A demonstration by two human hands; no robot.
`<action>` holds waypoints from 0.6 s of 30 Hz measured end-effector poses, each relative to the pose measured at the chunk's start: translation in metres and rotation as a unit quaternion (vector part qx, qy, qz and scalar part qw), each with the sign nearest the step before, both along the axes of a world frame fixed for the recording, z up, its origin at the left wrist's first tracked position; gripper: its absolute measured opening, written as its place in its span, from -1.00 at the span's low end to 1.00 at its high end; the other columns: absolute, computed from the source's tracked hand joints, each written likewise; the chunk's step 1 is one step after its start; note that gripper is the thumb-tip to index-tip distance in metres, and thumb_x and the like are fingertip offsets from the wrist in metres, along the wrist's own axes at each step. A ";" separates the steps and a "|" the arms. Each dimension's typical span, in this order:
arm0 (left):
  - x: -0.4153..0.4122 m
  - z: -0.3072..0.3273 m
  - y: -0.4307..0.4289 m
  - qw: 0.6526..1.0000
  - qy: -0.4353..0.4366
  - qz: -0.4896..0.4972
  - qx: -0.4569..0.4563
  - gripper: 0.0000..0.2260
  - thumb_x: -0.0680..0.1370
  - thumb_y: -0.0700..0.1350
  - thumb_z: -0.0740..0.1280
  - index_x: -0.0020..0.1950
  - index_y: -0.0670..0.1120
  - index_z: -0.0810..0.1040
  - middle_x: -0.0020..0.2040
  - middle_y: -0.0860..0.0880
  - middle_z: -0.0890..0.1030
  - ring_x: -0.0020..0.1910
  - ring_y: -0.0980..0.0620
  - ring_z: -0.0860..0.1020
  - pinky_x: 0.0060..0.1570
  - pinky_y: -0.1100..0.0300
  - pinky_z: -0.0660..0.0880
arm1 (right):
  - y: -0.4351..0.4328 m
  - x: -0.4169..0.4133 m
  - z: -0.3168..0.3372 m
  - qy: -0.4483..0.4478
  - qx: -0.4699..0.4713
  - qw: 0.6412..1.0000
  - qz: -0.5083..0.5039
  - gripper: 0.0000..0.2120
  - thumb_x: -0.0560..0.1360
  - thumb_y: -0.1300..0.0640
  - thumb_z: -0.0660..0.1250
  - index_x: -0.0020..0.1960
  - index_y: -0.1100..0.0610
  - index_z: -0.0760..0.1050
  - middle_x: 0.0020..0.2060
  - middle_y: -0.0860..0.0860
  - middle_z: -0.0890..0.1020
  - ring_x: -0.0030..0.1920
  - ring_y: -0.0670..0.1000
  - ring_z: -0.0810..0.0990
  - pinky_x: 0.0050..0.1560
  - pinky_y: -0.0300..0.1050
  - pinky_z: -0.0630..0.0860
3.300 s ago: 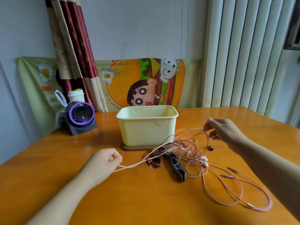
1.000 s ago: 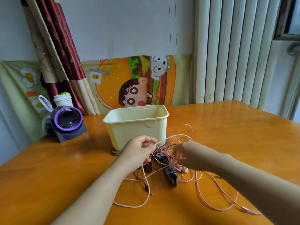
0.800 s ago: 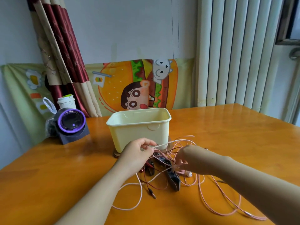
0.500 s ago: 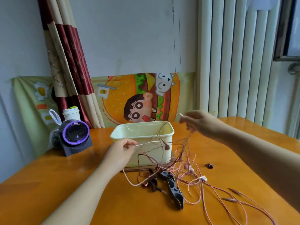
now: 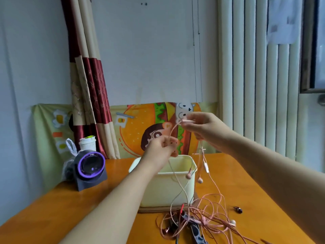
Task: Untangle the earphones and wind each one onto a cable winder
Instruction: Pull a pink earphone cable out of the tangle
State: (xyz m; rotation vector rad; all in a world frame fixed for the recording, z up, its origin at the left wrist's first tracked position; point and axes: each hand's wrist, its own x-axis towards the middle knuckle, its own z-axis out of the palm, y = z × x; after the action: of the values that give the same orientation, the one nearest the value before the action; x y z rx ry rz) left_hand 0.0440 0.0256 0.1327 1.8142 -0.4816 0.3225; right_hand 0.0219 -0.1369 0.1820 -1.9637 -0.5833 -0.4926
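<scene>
**Head view.** The thin pink earphone cords (image 5: 209, 215) are seen as glossy, fine strands, heaped for the most part in a loose tangle on the orange wooden table (image 5: 249, 184), on the near side of the cream rectangular plastic box (image 5: 158, 189) and touching its base. Part of the bundle is lifted above the box. One strand is pinched by the left hand (image 5: 161, 147), whose fingers are curled round it. The same strand is led up and to the right to the right hand (image 5: 205, 128), where a stiff pink end piece is pinched between thumb and fingertips; further cords hang from under this hand. The long axis of the lifted strands is near vertical, down to the heap.

Two pink earbuds (image 5: 188, 176) are counted hanging in front of the box, with one white inline remote (image 5: 206, 167) above them. One small dark earbud (image 5: 238, 209) lies apart on the table to the right. The number of earphone sets in the heap cannot be told. One dark patterned strap-shaped cable winder (image 5: 198, 233) lies flat under the cords at the near edge, its long axis running away from the viewer.

One dark device with a purple ring (image 5: 90, 166) stands at the far left of the table.
</scene>
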 end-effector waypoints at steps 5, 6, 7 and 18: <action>0.016 -0.013 0.029 0.968 0.045 0.128 -0.210 -0.86 0.63 -0.15 0.25 0.05 -0.15 0.58 -0.31 -0.01 0.46 -0.36 0.07 0.45 -0.03 0.05 0.57 | -0.032 0.009 -0.027 -0.001 0.037 0.982 -0.184 -0.89 0.55 0.19 0.30 0.00 0.09 0.59 -0.31 -0.01 0.57 -0.37 -0.05 0.44 -0.39 -0.19 0.42; 0.018 -0.015 0.035 0.946 0.087 0.118 -0.290 -0.85 0.64 -0.15 0.23 0.01 -0.15 0.58 -0.34 0.00 0.41 -0.37 0.06 0.42 -0.03 0.02 0.56 | -0.039 0.012 -0.034 0.016 0.060 0.977 -0.206 -0.88 0.56 0.16 0.28 0.01 0.12 0.60 -0.31 0.02 0.57 -0.35 -0.02 0.47 -0.33 -0.11 0.46; 0.019 -0.016 0.041 0.922 0.125 0.111 -0.349 -0.83 0.64 -0.12 0.22 -0.05 -0.15 0.56 -0.38 0.00 0.37 -0.38 0.06 0.40 -0.06 0.03 0.56 | -0.046 0.016 -0.042 0.036 0.082 0.972 -0.218 -0.84 0.58 0.14 0.26 0.00 0.15 0.60 -0.33 0.04 0.57 -0.34 -0.01 0.47 -0.33 -0.09 0.47; 0.015 -0.028 0.080 0.908 0.212 0.090 -0.349 -0.37 0.50 0.40 0.14 0.02 -0.17 0.54 -0.45 0.02 0.27 -0.40 0.07 0.29 0.17 -0.18 0.40 | -0.085 0.021 -0.091 0.252 0.184 0.917 -0.248 -0.54 0.63 -0.12 0.04 -0.11 0.15 0.56 -0.24 0.04 0.63 -0.30 0.00 0.34 -0.33 -0.15 0.24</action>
State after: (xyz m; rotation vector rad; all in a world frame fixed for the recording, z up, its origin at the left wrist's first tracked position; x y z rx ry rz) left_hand 0.0591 0.1053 0.1045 1.1684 0.1139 0.1797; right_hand 0.0433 -0.2215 0.0907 -1.7597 0.3280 -0.3435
